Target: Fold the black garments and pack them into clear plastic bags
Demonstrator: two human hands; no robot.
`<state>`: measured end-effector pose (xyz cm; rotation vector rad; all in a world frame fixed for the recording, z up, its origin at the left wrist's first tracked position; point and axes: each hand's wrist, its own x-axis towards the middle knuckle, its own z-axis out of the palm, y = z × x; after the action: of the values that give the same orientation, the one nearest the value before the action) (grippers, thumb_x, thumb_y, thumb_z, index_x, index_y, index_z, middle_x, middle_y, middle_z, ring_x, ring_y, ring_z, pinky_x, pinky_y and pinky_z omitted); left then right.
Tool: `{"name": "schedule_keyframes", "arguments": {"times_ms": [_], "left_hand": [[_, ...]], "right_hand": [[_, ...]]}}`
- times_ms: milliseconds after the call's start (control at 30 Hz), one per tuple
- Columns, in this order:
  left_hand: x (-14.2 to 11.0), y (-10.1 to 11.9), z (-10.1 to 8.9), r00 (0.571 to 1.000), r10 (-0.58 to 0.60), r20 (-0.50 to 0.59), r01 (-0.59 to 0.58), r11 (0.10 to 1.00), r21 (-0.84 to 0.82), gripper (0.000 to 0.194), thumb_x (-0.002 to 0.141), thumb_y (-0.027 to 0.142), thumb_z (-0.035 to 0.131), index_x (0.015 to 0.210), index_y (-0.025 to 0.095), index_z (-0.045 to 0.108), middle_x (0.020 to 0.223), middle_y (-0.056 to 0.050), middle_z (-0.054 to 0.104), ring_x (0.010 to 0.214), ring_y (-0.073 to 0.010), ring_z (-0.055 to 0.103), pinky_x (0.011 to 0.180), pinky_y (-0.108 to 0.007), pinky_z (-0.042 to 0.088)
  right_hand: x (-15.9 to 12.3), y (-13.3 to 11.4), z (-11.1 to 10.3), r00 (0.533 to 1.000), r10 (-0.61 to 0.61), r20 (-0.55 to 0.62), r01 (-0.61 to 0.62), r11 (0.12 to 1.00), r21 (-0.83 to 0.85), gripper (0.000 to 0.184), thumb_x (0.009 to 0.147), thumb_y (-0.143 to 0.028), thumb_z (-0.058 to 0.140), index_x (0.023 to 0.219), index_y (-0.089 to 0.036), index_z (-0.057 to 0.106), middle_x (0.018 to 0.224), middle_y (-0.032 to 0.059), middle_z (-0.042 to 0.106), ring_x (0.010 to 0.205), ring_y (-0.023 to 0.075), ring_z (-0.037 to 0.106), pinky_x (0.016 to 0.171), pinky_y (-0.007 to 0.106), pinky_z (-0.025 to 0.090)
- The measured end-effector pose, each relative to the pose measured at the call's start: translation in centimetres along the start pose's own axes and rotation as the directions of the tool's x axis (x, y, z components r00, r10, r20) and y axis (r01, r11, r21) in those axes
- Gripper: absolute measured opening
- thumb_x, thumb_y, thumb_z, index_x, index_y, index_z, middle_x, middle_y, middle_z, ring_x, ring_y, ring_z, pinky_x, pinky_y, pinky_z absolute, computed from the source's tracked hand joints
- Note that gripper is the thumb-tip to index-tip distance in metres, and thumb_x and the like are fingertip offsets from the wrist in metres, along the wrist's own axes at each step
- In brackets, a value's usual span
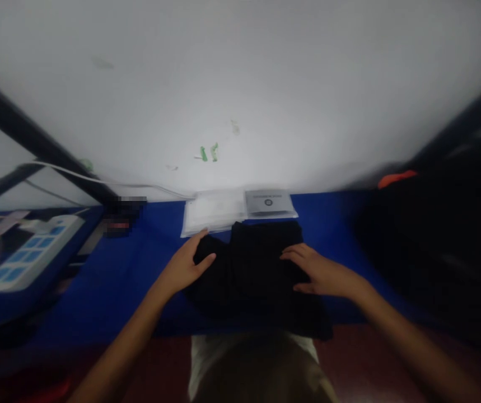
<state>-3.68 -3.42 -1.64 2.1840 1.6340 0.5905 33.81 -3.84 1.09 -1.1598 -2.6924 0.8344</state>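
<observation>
A black cloth garment (261, 274) lies on the blue table surface (139, 274) in front of me, its near edge hanging at the table's front. It is too dark to tell what kind of garment it is. My left hand (187, 263) rests at its left edge, thumb and fingers apart. On its right side lies my right hand (316, 271), palm down with the fingers stretched out over the cloth. Just behind the garment are white plastic packets (215, 210) and a grey packet (269, 203) with a round dark mark.
A white power strip (34, 252) with blue sockets lies at the left. A pale cable (139, 184) runs along the wall (240, 84). Dark metal bars (34, 134) slant at the left, and a large black mass (446, 252) fills the right, with something orange (397, 178) on it.
</observation>
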Motion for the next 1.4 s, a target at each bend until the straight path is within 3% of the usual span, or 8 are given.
{"name": "schedule_keyframes", "arguments": {"times_ms": [133, 300, 400, 567, 867, 1067, 1167, 1400], "left_hand": [[-0.2, 2.4, 0.1, 0.991, 0.128, -0.034, -0.126, 0.991, 0.054, 0.054, 0.089, 0.042, 0.056, 0.137, 0.023, 0.042, 0.147, -0.011, 0.042, 0.135, -0.0294, 0.041, 0.112, -0.049, 0.035], [-0.4, 5.6, 0.7, 0.914, 0.34, 0.219, -0.356, 0.934, 0.034, 0.067, 0.075, 0.044, 0.072, 0.135, 0.026, 0.046, 0.148, -0.009, 0.04, 0.136, -0.033, 0.035, 0.112, -0.054, 0.03], [0.5, 6.2, 1.1, 0.896, 0.374, 0.24, -0.392, 0.919, 0.03, 0.045, 0.078, 0.035, 0.069, 0.12, 0.025, 0.056, 0.139, -0.008, 0.051, 0.131, -0.031, 0.042, 0.11, -0.055, 0.025], [3.2, 5.2, 1.5, 0.934, 0.332, 0.134, -0.336, 0.942, 0.012, 0.025, 0.081, 0.01, 0.049, 0.1, 0.023, 0.059, 0.113, -0.003, 0.066, 0.111, -0.0219, 0.057, 0.103, -0.046, 0.033], [7.5, 2.1, 2.6, 0.997, 0.045, 0.065, -0.067, 0.914, 0.4, 0.017, 0.088, 0.03, 0.051, 0.088, 0.017, 0.061, 0.086, -0.011, 0.065, 0.084, -0.0278, 0.059, 0.075, -0.04, 0.044], [5.7, 2.7, 1.9, 0.991, 0.131, -0.033, -0.109, 0.918, 0.381, 0.021, 0.094, 0.031, 0.044, 0.095, 0.017, 0.06, 0.093, -0.011, 0.063, 0.091, -0.0269, 0.056, 0.081, -0.041, 0.043], [3.7, 3.6, 1.3, 0.959, 0.278, -0.059, -0.255, 0.933, 0.253, 0.022, 0.095, 0.033, 0.044, 0.099, 0.019, 0.06, 0.097, -0.009, 0.062, 0.093, -0.0246, 0.055, 0.084, -0.04, 0.043], [1.3, 3.9, 0.6, 0.901, 0.351, 0.254, -0.372, 0.928, 0.037, 0.025, 0.092, 0.044, 0.053, 0.098, 0.022, 0.062, 0.091, -0.004, 0.063, 0.09, -0.0214, 0.056, 0.085, -0.038, 0.042]], "right_hand": [[0.2, 0.8, 0.1, 0.996, -0.05, -0.073, 0.047, 0.998, -0.039, 0.039, 0.079, -0.011, 0.058, 0.117, -0.019, 0.056, 0.124, 0.0107, 0.057, 0.117, 0.0243, 0.051, 0.103, 0.041, 0.041], [0.8, 1.8, -0.4, 0.983, -0.033, -0.18, 0.017, 0.996, -0.089, 0.022, 0.085, -0.013, 0.05, 0.105, -0.02, 0.058, 0.115, 0.0104, 0.063, 0.109, 0.0243, 0.057, 0.094, 0.04, 0.046], [1.4, 2.1, -0.9, 0.973, 0.017, -0.23, -0.043, 0.993, -0.108, 0.022, 0.089, -0.015, 0.047, 0.107, -0.02, 0.058, 0.107, 0.0097, 0.066, 0.101, 0.0238, 0.061, 0.089, 0.038, 0.048], [2.8, 2.9, -1.1, 0.957, 0.096, -0.273, -0.142, 0.978, -0.153, 0.019, 0.095, -0.022, 0.044, 0.108, -0.021, 0.058, 0.102, 0.0081, 0.067, 0.094, 0.0237, 0.064, 0.083, 0.036, 0.049], [5.2, 5.9, -0.2, 0.902, 0.15, -0.405, -0.271, 0.927, -0.26, 0.019, 0.096, -0.026, 0.046, 0.108, -0.018, 0.058, 0.102, 0.0114, 0.066, 0.096, 0.0265, 0.062, 0.08, 0.036, 0.05], [3.9, 5.8, -0.2, 0.843, 0.075, -0.533, -0.276, 0.91, -0.308, 0.024, 0.096, -0.024, 0.042, 0.112, -0.015, 0.058, 0.106, 0.0159, 0.06, 0.099, 0.0298, 0.055, 0.088, 0.043, 0.048], [2.7, 4.3, -0.4, 0.871, 0.04, -0.49, -0.154, 0.969, -0.195, 0.021, 0.097, -0.027, 0.043, 0.109, -0.019, 0.058, 0.104, 0.0135, 0.061, 0.098, 0.0282, 0.056, 0.087, 0.043, 0.048], [1.6, 2.5, -0.1, 0.988, 0.001, -0.154, -0.005, 1.0, -0.026, 0.02, 0.091, -0.035, 0.057, 0.103, -0.02, 0.06, 0.096, 0.008, 0.064, 0.091, 0.024, 0.058, 0.083, 0.039, 0.047]]}}
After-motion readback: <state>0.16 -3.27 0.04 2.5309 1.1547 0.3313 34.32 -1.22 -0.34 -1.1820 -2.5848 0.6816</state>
